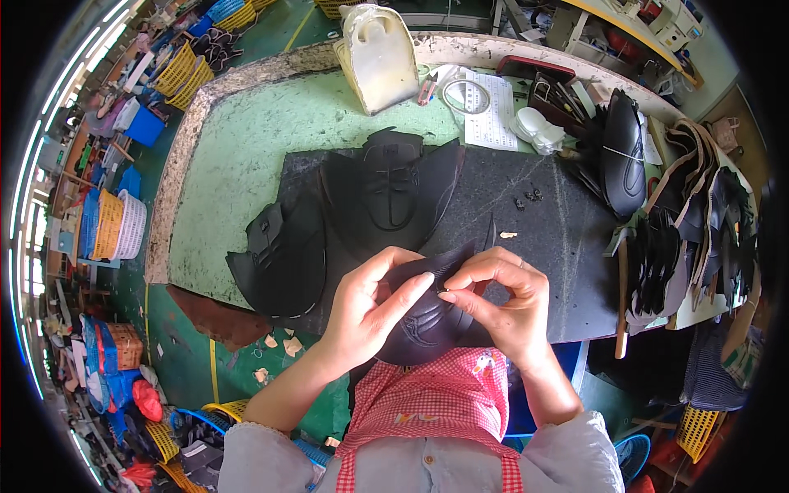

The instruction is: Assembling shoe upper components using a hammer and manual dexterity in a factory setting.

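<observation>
A black leather shoe upper (419, 333) with stitched lines is held up before my apron. My left hand (374, 300) grips it, thumb on its face and fingers behind. Close to the left thumb, my right hand (501, 296) pinches thumb and forefinger together at the piece; a tiny light speck shows between the tips, too small to name. Beyond my hands, a second black upper (390, 193) lies spread on the dark mat (538, 255). Another black upper (283, 255) rests on the mat's left side, near the table edge.
Small dark bits (526, 200) lie on the mat. Behind stand a cream-coloured container (380, 62), red-handled snippers (427, 89), a tape roll (466, 96) and a paper sheet (491, 123). Bundled black uppers (622, 156) and stacked leather pieces (657, 263) fill the right. Yellow baskets (177, 74) stand left.
</observation>
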`<state>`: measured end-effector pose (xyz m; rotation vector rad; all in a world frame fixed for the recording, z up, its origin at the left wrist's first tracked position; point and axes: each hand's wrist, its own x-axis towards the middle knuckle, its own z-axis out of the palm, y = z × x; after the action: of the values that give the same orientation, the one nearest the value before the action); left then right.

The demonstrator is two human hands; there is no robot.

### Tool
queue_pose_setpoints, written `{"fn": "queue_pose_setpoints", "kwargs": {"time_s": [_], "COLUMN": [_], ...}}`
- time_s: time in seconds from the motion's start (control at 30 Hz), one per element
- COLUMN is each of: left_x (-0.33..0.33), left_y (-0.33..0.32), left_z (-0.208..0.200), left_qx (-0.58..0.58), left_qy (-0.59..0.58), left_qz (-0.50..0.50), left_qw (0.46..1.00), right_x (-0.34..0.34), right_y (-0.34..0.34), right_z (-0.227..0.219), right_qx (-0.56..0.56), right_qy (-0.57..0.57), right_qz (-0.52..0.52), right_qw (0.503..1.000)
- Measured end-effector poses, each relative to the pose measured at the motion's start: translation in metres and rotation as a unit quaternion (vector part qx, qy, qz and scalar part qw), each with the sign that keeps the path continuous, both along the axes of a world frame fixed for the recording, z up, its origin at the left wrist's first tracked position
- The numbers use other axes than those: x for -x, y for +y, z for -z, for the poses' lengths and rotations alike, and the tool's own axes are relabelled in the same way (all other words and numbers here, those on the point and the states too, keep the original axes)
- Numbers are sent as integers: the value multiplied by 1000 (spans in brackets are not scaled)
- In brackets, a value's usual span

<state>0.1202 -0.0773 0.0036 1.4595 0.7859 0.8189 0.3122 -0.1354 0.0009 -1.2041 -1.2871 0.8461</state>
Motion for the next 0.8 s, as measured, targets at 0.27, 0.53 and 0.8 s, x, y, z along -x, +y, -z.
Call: {"fn": "queue_pose_setpoints", "kwargs": {"time_s": [0.27,0.53,0.8], "left_x": [1,6,7], "left_y": [7,7,9], "left_z": [-4,-3,3], "left_qx": [-149,19,135], "left_qy": [4,12,-51], "left_qz": [14,23,45], "left_qw": [989,999,989], "right_x": [4,-1,-13], "right_y": [-1,10,8], "right_z": [12,9,6], "right_qx": [94,81,209], "right_qy": [185,128,290], "right_qz": [-40,-99,-164], "right_qw": [977,983,920]}}
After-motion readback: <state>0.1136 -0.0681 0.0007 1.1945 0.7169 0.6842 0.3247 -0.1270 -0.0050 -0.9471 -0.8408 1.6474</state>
